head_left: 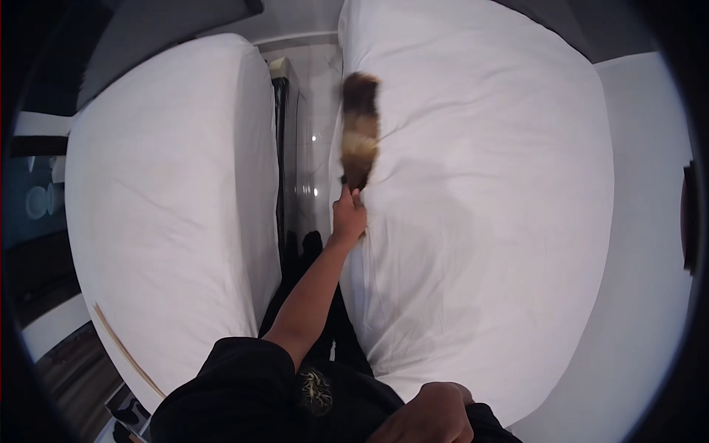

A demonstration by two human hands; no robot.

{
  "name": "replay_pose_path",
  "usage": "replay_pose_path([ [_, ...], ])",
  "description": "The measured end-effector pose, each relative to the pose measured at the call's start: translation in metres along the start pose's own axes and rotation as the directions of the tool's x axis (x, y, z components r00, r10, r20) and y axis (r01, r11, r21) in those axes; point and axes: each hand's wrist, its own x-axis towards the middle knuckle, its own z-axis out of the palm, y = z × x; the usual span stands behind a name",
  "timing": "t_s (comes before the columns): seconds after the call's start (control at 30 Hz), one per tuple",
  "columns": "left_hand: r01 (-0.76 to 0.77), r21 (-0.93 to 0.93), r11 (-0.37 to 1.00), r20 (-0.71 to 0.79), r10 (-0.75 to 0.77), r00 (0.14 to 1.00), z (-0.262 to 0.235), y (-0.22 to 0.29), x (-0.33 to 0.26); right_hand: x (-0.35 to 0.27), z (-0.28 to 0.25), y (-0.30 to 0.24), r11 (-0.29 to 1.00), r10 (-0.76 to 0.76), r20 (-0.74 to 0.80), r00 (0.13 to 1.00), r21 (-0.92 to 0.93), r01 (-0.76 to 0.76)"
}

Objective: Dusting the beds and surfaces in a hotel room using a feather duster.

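A feather duster (361, 129) with brown and tan feathers is in my left hand (350, 215), whose fingers are wrapped round its handle. The feathers lie along the left edge of the white-sheeted bed (487, 192) on the right and are slightly blurred. My left arm reaches forward over the gap between two beds. Close to my body, at the lower edge, my right hand (436, 415) is bent and closed. What it holds, if anything, is hidden.
Another white-covered bed (162, 177) stands on the left, with a dark side panel (282, 148) along the gap. Shiny tiled floor (316, 111) shows between the beds. A thin wooden strip (125, 351) lies at lower left. A white wall (642, 184) bounds the right.
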Motion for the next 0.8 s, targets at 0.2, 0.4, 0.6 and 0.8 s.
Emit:
replay_pose_path([
  [0.2,0.636,0.037,0.771,0.464,-0.577,0.672,-0.021,-0.071,0.018,-0.021,0.007,-0.032,0.977,-0.165,0.332,0.929,0.185,0.107],
  [0.4,0.247,0.102,0.964,0.084,-0.256,0.963,-0.030,-0.039,-0.018,-0.034,0.018,-0.031,0.996,-0.084,0.171,0.982,0.000,0.086],
  [0.6,-0.288,-0.073,0.955,0.271,0.297,0.916,0.011,0.080,-0.063,-0.061,-0.014,0.000,0.913,-0.150,0.405,0.902,0.406,-0.030],
  [0.8,-0.100,0.172,0.980,0.173,0.070,0.982,0.040,0.055,-0.036,-0.086,-0.030,0.016,0.840,0.523,0.057,0.850,0.136,-0.526],
])
